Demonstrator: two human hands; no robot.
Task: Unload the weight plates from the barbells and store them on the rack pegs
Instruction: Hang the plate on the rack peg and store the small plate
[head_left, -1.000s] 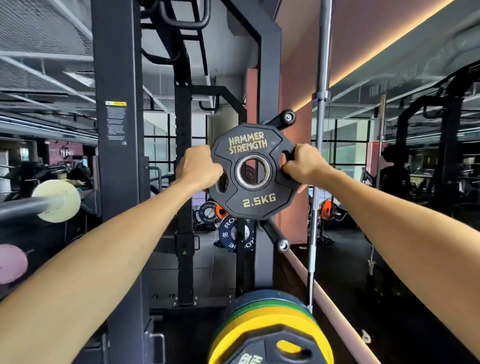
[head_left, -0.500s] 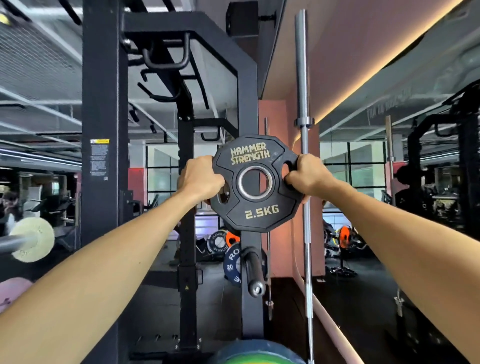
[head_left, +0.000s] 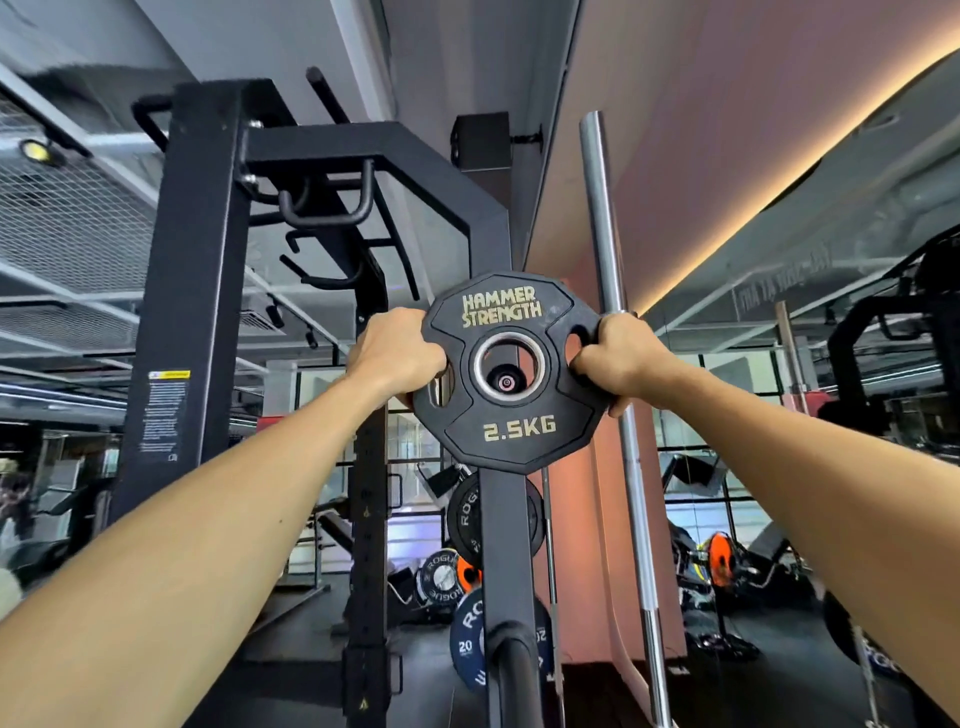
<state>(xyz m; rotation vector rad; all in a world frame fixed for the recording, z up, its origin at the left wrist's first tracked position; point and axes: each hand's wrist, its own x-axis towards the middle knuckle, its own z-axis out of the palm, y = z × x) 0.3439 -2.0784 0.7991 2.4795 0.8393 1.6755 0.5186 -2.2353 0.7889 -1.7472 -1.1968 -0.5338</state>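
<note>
A black 2.5 kg Hammer Strength plate (head_left: 511, 431) is held upright in front of the black rack upright (head_left: 506, 545). My left hand (head_left: 397, 353) grips its left handle slot and my right hand (head_left: 621, 358) grips its right slot. Through the plate's steel-ringed centre hole I see the end cap of an upper rack peg (head_left: 506, 382), lined up with the hole. Whether the peg has entered the hole I cannot tell. A second, lower peg (head_left: 514, 670) sticks out toward me below the plate.
A bare steel barbell (head_left: 615, 364) stands vertically just right of the plate. A thick black rack post (head_left: 182, 322) rises on the left. Blue and black Rogue plates (head_left: 465, 639) sit behind the upright, and more plates lie on the floor beyond.
Both hands have raised the plate and shifted it right, so its centre hole now frames the upper peg's end. The view has tilted upward; the coloured plates at the bottom are out of sight.
</note>
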